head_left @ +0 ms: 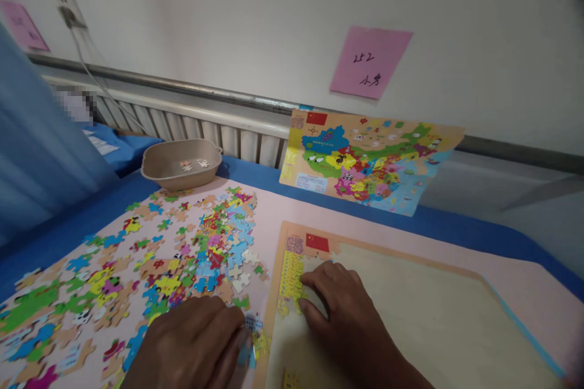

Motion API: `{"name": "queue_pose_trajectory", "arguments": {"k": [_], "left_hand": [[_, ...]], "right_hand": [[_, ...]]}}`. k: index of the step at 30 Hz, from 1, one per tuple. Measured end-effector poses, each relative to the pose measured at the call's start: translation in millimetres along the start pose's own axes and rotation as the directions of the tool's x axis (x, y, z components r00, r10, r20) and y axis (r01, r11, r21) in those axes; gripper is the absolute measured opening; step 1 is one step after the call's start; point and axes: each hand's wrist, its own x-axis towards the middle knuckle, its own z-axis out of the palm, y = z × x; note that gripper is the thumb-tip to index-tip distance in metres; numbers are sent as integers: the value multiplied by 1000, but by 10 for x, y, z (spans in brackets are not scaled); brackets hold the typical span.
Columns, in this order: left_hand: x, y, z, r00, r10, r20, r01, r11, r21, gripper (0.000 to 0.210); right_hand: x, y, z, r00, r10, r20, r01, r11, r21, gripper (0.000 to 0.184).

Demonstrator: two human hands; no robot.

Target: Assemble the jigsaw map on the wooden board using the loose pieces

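My right hand [340,313] rests over the puzzle board [410,316], thumb and index finger apart. Its fingertips touch the edge of the joined yellow puzzle pieces [291,273] along the board's left side. A red flag section [317,242] is fitted at the top left corner. My left hand [187,343] is closed just left of the board, thumb against the curled fingers; whatever they hold is hidden. Beside its fingertips lie a blue piece [247,352] and yellow pieces [261,343]. At the bottom, another yellow piece [291,378] lies on the board.
Loose jigsaw pieces [86,282] cover the pink sheet on the left. Behind them stands a beige basin [182,179] with several pieces inside. A printed map [365,161] leans against the rail [205,92] by the wall. A blue curtain [41,140] hangs at the left.
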Motion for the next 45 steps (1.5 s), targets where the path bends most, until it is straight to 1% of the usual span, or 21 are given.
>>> {"name": "queue_pose_trajectory", "arguments": {"k": [4,9,13,17,21,25,28,31,35,37,39,42,45], "left_hand": [[17,9,-9,1000,1,-9,-1,1000,5,24],[55,49,-27,1000,12,-15,-12,1000,7,23],[62,79,-18,999,21,-35,-21,1000,-5,26],[28,68,8,1000,14,-2,-14,1000,-24,22],[-2,54,21,1000,1,22,0,1000,-31,21],[-19,55,19,1000,2,18,-1,999,-48,21],[-22,58,21,1000,-4,19,5,999,-43,21],[-15,63,25,999,0,37,2,999,-39,21],[2,75,32,1000,-3,31,5,999,-45,22],[5,78,37,999,-1,32,3,999,-52,23],[3,78,43,999,-3,49,6,998,-62,23],[-4,73,47,997,-1,72,6,997,-76,22],[-6,68,45,999,0,35,2,998,-60,22]], "right_hand": [[-10,-7,-13,1000,10,6,-10,1000,-5,28],[-65,-58,-56,1000,22,-4,-22,1000,-21,22],[-119,-116,-95,998,53,30,-52,998,-32,20],[-143,-155,-106,996,66,53,-65,997,-32,19],[-143,-164,-104,999,25,37,-21,996,-89,13],[-146,-167,-124,1000,-28,-15,25,990,-138,11],[-142,-173,-145,999,-29,-17,26,989,-148,13],[-121,-176,-132,1000,-21,-14,19,988,-151,9],[-92,-155,-69,998,-11,-62,1,987,-159,12],[-85,-145,-58,998,-9,-61,-1,987,-162,13],[-84,-149,-77,998,-15,-62,3,982,-186,13],[-91,-171,-144,998,-30,-58,14,967,-254,20],[-93,-181,-187,999,-22,-31,12,959,-284,21]]}}
